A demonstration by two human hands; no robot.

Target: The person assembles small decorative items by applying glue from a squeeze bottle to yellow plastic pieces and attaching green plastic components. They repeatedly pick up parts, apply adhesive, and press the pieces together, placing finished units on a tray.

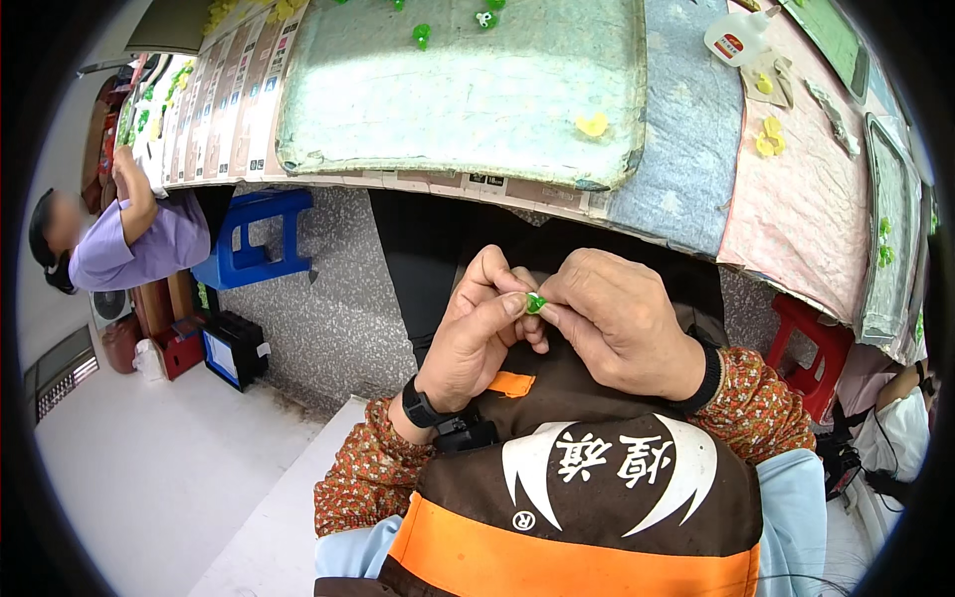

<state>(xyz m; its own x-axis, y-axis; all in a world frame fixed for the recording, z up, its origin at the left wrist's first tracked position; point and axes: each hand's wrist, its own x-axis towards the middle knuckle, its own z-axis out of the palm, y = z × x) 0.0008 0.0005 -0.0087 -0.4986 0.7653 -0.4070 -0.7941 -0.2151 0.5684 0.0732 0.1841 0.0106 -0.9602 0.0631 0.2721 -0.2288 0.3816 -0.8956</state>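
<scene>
Between my two hands, over my lap, is a small shiny green piece with a bit of white (535,302). My left hand (476,328) pinches it from the left with thumb and forefinger, the other fingers curled. From the right, the thumb and forefinger of my right hand (619,320) close on its other side, hiding part of it. Similar small green pieces (422,37) lie on the pale, cloudy sheet (448,109) on the table ahead, one green-and-white piece (486,19) among them. A yellow piece (592,124) rests near the sheet's right corner.
On the right, a white squeeze bottle (736,40) and yellow pieces (770,137) lie on pink cloth (796,214). A grey-rimmed tray (890,219) stands beyond. Blue (261,239) and red (808,348) stools stand below the table. A person in purple (144,239) works at left.
</scene>
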